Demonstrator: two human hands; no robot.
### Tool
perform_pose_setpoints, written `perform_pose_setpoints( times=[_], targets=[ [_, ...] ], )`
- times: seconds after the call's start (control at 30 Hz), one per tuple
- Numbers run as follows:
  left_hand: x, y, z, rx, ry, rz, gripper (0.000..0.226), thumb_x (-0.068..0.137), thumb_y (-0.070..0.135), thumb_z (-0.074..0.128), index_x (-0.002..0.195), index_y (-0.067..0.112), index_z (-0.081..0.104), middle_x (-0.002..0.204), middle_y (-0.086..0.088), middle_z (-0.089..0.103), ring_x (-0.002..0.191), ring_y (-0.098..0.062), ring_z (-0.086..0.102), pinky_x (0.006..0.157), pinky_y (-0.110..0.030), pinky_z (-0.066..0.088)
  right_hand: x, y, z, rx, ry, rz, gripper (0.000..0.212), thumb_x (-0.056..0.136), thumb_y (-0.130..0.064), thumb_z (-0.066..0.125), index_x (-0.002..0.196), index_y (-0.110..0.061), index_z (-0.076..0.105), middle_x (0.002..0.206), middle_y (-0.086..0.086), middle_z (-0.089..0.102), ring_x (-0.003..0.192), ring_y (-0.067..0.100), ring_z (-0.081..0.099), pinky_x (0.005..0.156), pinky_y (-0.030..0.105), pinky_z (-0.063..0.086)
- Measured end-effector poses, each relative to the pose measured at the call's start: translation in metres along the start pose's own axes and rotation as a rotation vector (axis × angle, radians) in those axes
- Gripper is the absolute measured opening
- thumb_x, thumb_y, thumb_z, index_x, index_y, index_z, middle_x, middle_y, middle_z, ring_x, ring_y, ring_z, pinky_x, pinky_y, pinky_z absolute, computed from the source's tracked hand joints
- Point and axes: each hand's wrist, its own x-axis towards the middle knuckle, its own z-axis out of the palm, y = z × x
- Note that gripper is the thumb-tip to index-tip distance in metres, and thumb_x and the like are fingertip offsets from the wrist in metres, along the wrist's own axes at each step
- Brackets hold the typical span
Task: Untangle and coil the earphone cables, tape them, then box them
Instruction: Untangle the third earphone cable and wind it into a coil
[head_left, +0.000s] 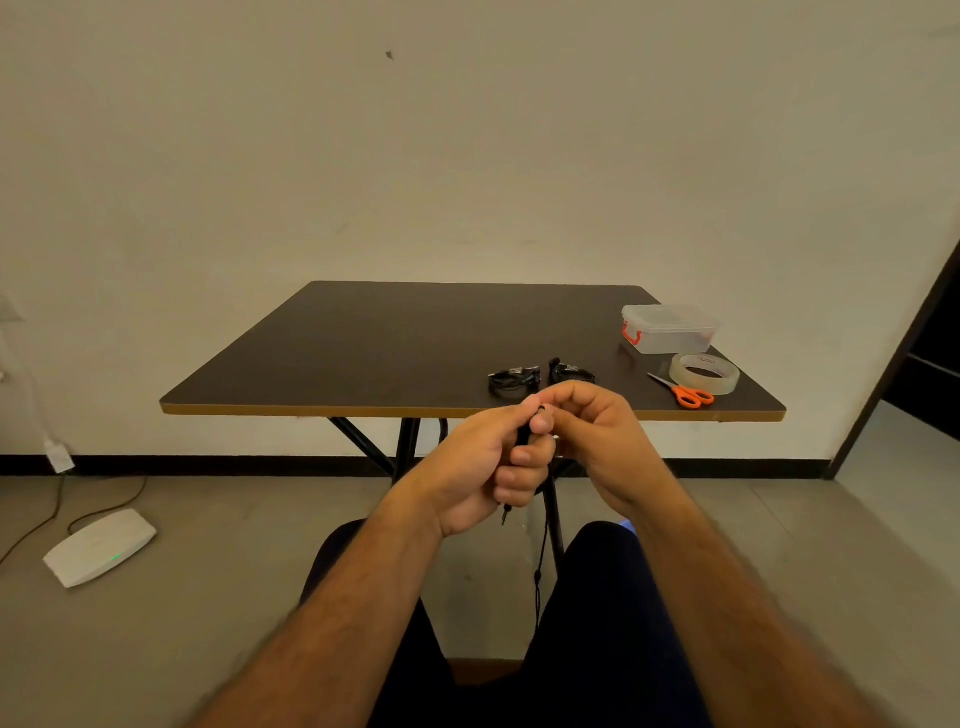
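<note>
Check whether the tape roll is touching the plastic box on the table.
Apart. The head view shows a strip of dark table between the tape roll and the plastic box behind it.

Matt dark laminate table, clear plastic box, glossy tape.

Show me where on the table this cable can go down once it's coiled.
The dark brown table is bare across its left half and far middle, left of the two black coiled earphone bundles. The right edge is crowded: clear plastic box with red latch, clear tape roll, orange-handled scissors. A narrow gap lies between bundles and scissors.
</note>
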Motion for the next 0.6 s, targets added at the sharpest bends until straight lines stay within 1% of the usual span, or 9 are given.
perform_pose_setpoints(
  times=[0.07,0.13,0.17,0.23,0.27,0.33,0.4,0.53,0.6],
  targets=[
    [0.001,0.001,0.002,-0.006,0.021,0.065,0.034,0.103,0.038,0.034,0.08,0.018,0.049,0.06,0.005,0.034,0.044,-0.005,0.029,0.043,-0.019,0.022,-0.003,0.004,0.008,0.048,-0.01,0.024,0.023,0.095,-0.008,0.057,0.088,-0.023,0.073,0.085,0.004,0.072,0.08,0.018,0.068,0.071,0.032,0.057],
    [0.001,0.002,0.005,-0.016,0.042,0.135,0.034,0.105,0.035,0.032,0.082,0.016,0.048,0.06,0.003,0.036,0.044,-0.006,0.032,0.042,-0.019,0.027,-0.008,0.009,0.016,0.1,-0.029,0.066,0.021,0.096,-0.004,0.054,0.091,-0.016,0.071,0.081,0.004,0.072,0.076,0.017,0.068,0.07,0.034,0.058],
    [0.002,0.003,0.007,-0.028,0.056,0.166,0.034,0.105,0.034,0.031,0.083,0.016,0.048,0.06,0.003,0.037,0.044,-0.007,0.033,0.042,-0.019,0.029,-0.011,0.013,0.02,0.115,-0.039,0.086,0.02,0.096,-0.004,0.054,0.091,-0.015,0.07,0.08,0.004,0.071,0.074,0.017,0.067,0.069,0.034,0.057],
    [0.003,0.004,0.009,-0.051,0.097,0.223,0.033,0.105,0.034,0.032,0.084,0.015,0.049,0.06,0.002,0.039,0.045,-0.009,0.036,0.044,-0.021,0.033,-0.018,0.02,0.028,0.107,-0.055,0.123,0.016,0.094,-0.011,0.058,0.086,-0.018,0.07,0.077,0.005,0.07,0.07,0.017,0.066,0.068,0.035,0.056],
    [0.003,0.004,0.009,-0.056,0.124,0.25,0.033,0.105,0.034,0.033,0.084,0.015,0.049,0.061,0.002,0.04,0.046,-0.009,0.037,0.045,-0.022,0.035,-0.021,0.024,0.031,0.092,-0.061,0.138,0.015,0.095,-0.014,0.058,0.085,-0.016,0.069,0.076,0.006,0.069,0.068,0.018,0.065,0.069,0.036,0.055],
    [0.004,0.006,0.006,-0.053,0.179,0.292,0.032,0.105,0.034,0.033,0.084,0.016,0.049,0.061,0.002,0.042,0.048,-0.011,0.04,0.048,-0.024,0.038,-0.025,0.032,0.035,0.056,-0.078,0.174,0.016,0.098,-0.011,0.055,0.087,-0.009,0.066,0.075,0.007,0.068,0.068,0.02,0.065,0.072,0.039,0.055],
    [0.004,0.006,0.003,-0.022,0.238,0.332,0.033,0.105,0.034,0.032,0.085,0.016,0.049,0.062,0.002,0.044,0.051,-0.012,0.043,0.05,-0.025,0.042,-0.029,0.036,0.035,0.024,-0.122,0.212,0.016,0.099,-0.01,0.053,0.092,-0.007,0.067,0.078,0.009,0.069,0.07,0.022,0.065,0.075,0.04,0.055],
    [0.004,0.008,-0.001,0.059,0.348,0.414,0.033,0.107,0.032,0.029,0.087,0.015,0.049,0.062,0.001,0.051,0.054,-0.014,0.052,0.054,-0.028,0.049,-0.033,0.035,0.033,-0.059,-0.223,0.238,0.016,0.097,-0.005,0.055,0.105,-0.01,0.068,0.078,0.006,0.071,0.075,0.02,0.069,0.077,0.03,0.058],
    [0.004,0.009,-0.003,0.1,0.38,0.442,0.034,0.108,0.031,0.028,0.087,0.015,0.05,0.062,0.001,0.054,0.055,-0.016,0.055,0.056,-0.029,0.051,-0.034,0.033,0.033,-0.096,-0.234,0.231,0.018,0.096,-0.003,0.056,0.106,-0.013,0.067,0.077,0.005,0.072,0.075,0.019,0.07,0.076,0.026,0.056]
  ],
)
